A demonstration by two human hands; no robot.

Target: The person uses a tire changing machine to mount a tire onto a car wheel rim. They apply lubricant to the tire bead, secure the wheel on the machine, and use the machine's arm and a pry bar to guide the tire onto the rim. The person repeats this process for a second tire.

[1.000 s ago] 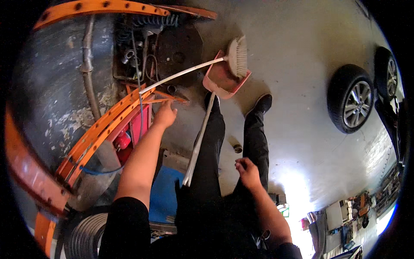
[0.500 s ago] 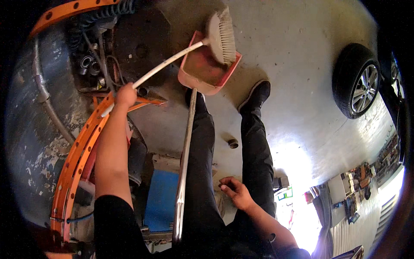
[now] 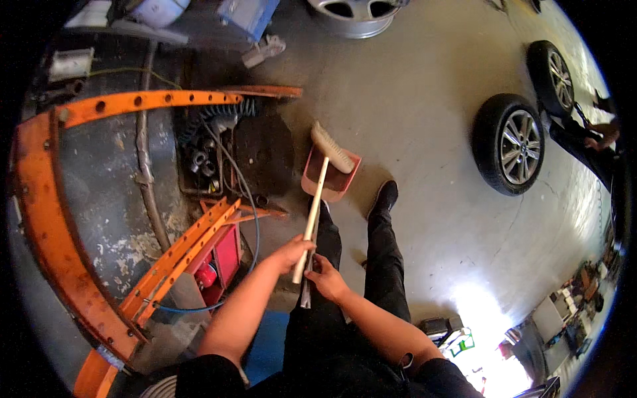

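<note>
My left hand [image 3: 294,255] is closed around the pale handle of a broom [image 3: 320,189], low down near its end. The broom's bristled head [image 3: 332,147] rests over the open side of a pink-red dustpan [image 3: 337,188] on the floor, just beyond my feet. Beside the left hand, my right hand [image 3: 328,280] has its fingers closed on the dustpan's long metal handle [image 3: 306,295]. The two handles run close together in front of my legs, and the broom partly covers the metal one. What lies inside the dustpan is too dim to make out.
Orange perforated metal beams [image 3: 79,225] stand at the left, with a red box [image 3: 222,259] and a blue hose [image 3: 255,232]. Metal parts fill a tray [image 3: 202,162] by the wall. Wheels with tyres [image 3: 508,144] stand right; a bare rim [image 3: 352,23] lies far ahead.
My left hand has brought the broom handle inward, in front of my legs. The right hand, earlier holding no handle, has closed on the dustpan's handle. The view has shifted.
</note>
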